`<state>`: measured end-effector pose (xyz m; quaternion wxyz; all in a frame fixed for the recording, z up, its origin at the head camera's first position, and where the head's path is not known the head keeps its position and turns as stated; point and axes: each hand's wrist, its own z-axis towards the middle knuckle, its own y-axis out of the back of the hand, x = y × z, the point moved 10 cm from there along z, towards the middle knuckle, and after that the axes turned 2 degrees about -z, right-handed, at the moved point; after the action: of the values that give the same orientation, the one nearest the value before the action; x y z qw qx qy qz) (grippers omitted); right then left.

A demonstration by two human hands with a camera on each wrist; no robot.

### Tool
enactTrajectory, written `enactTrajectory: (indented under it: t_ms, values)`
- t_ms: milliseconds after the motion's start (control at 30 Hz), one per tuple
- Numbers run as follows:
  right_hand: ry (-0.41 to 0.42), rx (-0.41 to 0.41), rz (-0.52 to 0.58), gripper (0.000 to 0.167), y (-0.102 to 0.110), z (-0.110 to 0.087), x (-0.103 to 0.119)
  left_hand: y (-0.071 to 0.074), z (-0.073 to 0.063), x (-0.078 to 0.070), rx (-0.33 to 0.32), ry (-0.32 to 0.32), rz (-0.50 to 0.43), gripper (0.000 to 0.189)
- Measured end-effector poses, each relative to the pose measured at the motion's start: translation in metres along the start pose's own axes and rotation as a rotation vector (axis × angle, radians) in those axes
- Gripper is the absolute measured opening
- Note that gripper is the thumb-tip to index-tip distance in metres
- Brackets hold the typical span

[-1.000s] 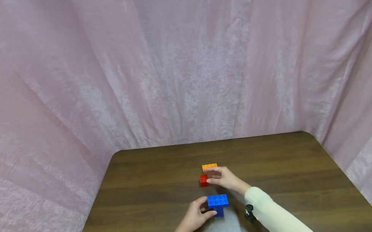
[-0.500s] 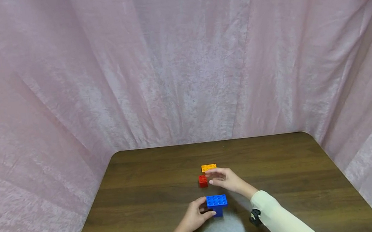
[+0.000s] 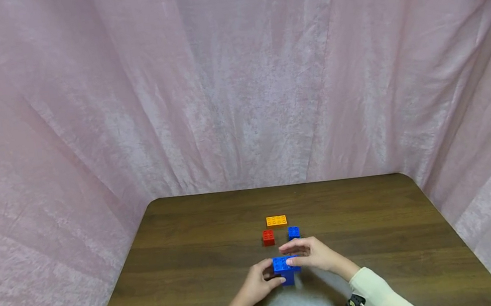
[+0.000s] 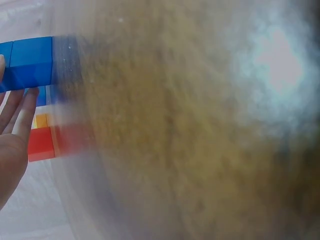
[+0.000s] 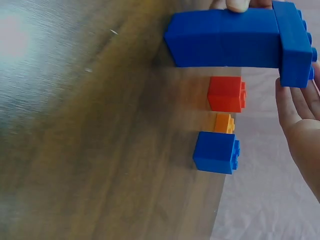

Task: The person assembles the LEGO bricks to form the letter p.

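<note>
A T-shaped stack of blue toy building bricks (image 3: 288,278) stands upright on the table, a longer studded brick (image 5: 295,45) across its top. My left hand (image 3: 255,286) grips the column from the left, thumb (image 5: 237,4) on the near side and fingers behind. Over the top brick reaches my right hand (image 3: 318,256); its thumb overlaps the studs in the head view, and its loosely stretched fingers (image 5: 287,107) lie along the far side. Beyond the stack sit a red brick (image 3: 268,237), a small blue brick (image 3: 293,232) and an orange brick (image 3: 276,220).
The wooden table (image 3: 185,261) has rounded far corners and ends at a pink velvet curtain (image 3: 239,98), which also hangs along both sides. Glare brightens the tabletop near its front.
My right hand has drawn back from beside the red brick to the top of the blue stack, uncovering the small blue brick and the whole orange one. My left hand keeps its grip.
</note>
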<state>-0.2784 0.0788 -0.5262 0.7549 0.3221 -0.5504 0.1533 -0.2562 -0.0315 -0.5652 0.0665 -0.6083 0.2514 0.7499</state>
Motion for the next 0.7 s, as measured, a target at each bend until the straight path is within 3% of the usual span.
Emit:
enactTrajectory:
  t_ms: [100, 233, 433, 633, 700]
  values:
    - [0.002, -0.005, -0.022, 0.037, -0.002, -0.007, -0.002, -0.001, 0.001, 0.007, -0.015, -0.017, -0.020, 0.031]
    - [0.016, -0.044, -0.050, 0.038, -0.001, -0.012, -0.003, -0.002, 0.003, 0.023, -0.020, 0.016, -0.047, 0.032]
    - [0.038, -0.090, -0.059, 0.037, 0.000, -0.015, -0.003, -0.004, 0.005, 0.030, -0.020, 0.063, -0.079, 0.037]
    - [0.037, -0.141, -0.097, 0.039, 0.000, -0.016, -0.004, -0.004, 0.007, 0.029, -0.050, 0.084, -0.136, 0.036]
    - [0.030, -0.149, -0.112, 0.040, -0.001, -0.016, -0.004, -0.002, 0.006, 0.016, -0.052, 0.081, -0.129, 0.033]
